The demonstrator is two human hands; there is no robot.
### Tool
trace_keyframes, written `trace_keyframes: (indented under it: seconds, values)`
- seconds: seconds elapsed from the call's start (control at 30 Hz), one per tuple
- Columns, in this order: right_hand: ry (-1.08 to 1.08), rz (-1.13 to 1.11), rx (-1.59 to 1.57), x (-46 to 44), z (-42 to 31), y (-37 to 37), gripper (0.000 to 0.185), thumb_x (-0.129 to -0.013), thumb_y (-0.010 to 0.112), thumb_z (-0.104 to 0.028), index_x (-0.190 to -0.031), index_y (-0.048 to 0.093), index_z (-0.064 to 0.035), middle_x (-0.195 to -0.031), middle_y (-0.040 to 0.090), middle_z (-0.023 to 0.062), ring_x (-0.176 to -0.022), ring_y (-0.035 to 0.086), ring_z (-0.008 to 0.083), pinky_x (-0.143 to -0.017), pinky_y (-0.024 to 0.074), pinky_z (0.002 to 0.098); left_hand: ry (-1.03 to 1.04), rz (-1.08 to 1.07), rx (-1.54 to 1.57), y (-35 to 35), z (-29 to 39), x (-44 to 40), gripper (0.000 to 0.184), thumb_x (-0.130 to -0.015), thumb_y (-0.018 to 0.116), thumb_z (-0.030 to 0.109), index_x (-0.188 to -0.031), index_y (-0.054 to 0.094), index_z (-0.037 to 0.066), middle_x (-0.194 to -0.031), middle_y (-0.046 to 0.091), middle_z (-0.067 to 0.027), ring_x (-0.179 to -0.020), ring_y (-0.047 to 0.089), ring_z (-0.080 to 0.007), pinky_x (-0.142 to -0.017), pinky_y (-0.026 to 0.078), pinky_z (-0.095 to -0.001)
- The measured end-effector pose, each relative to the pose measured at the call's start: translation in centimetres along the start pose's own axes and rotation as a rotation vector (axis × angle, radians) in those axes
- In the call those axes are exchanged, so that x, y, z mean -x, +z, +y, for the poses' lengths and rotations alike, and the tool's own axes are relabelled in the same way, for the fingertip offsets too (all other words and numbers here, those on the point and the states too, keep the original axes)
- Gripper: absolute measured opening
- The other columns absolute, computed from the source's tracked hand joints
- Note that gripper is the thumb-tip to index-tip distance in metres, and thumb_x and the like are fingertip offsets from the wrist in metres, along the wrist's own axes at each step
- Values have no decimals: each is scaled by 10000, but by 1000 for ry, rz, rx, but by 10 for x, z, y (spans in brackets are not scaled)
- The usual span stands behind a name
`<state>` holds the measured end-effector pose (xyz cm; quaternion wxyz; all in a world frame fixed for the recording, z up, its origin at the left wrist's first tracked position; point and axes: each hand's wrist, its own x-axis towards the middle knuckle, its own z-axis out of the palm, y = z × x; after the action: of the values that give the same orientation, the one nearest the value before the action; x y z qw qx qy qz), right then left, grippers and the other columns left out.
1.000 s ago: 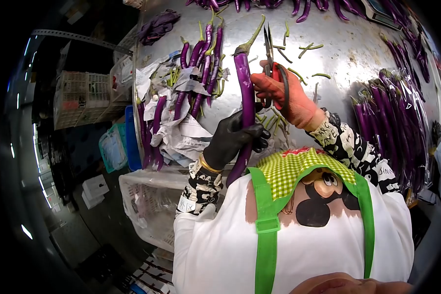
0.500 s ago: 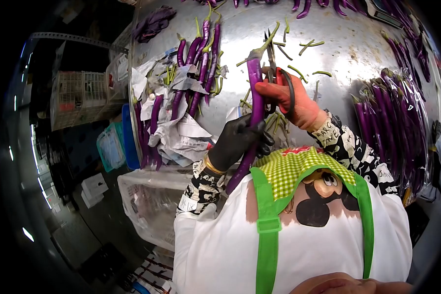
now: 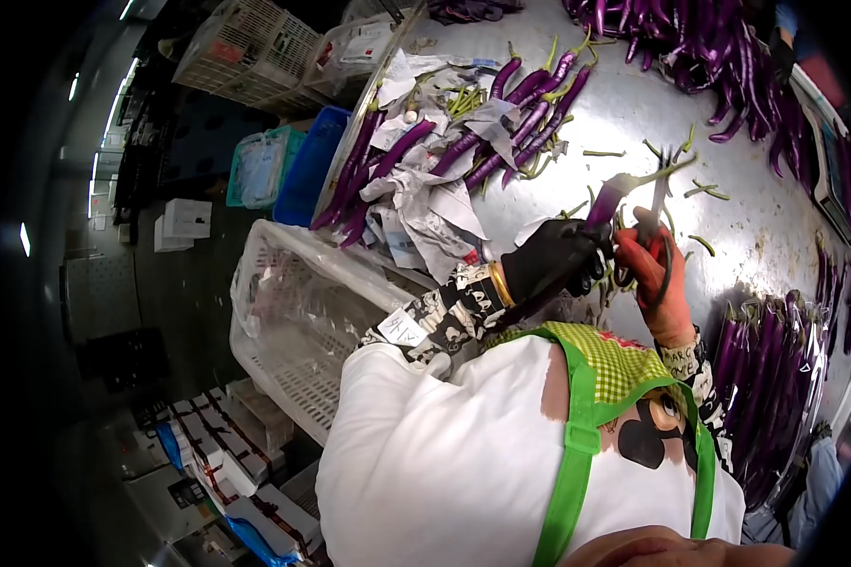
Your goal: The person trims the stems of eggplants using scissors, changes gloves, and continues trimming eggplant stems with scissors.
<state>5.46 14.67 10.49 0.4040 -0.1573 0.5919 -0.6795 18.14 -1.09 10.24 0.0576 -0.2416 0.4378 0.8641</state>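
Note:
My left hand [image 3: 558,260], in a black glove, is closed around a long purple eggplant [image 3: 607,200]. Its green stem points up and right, while the lower part passes behind my hand and forearm. In an orange-red glove, my right hand [image 3: 657,283] grips dark-handled scissors [image 3: 660,194] just right of the eggplant. The blades point away from me beside the stem; whether they touch it I cannot tell. Cut green stems [image 3: 704,191] lie scattered on the metal table [image 3: 624,104] around the scissors.
Several eggplants [image 3: 539,118] lie on crumpled paper [image 3: 435,194] at the left. Bagged eggplants [image 3: 771,369] are on the right, and a loose pile [image 3: 719,47] is at the back. A plastic-lined crate [image 3: 288,312] stands by the table's near left edge, below a blue bin [image 3: 314,165].
The head view has swung left, so the scene sits further right. My left hand is now higher on the eggplant, near its stem end. The scissors remain in my right hand.

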Motion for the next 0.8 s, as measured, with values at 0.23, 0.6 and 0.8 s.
trace_keyframes:
  seconds: [0.23, 0.6, 0.8]
  values:
    - [107, 123, 169, 23, 35, -53, 534, -923, 716, -267, -1305, 469, 14, -785, 558, -16, -568, 504, 69, -471, 377, 232, 292, 20, -234, -45, 33, 19, 354, -1026, 431, 199, -1190, 620, -51, -779, 655, -105, -583, 651, -170, -527, 564, -299]
    - [-6, 264, 796, 61, 97, -108, 487, -924, 681, -84, -1358, 484, 15, -987, 684, 135, -839, 662, 200, -788, 523, 315, 248, 174, -6, -83, 64, 24, 478, -1059, 390, 456, -1236, 534, 36, -891, 663, -110, -645, 656, -191, -575, 578, -339]
    - [-11, 276, 667, 61, 116, -113, 440, -921, 683, -141, -1308, 541, 11, -988, 692, 190, -871, 688, 328, -793, 544, 378, 237, 125, 14, -80, 58, 20, 454, -1062, 369, 440, -1107, 557, 29, -887, 653, -117, -656, 659, -203, -596, 584, -353]
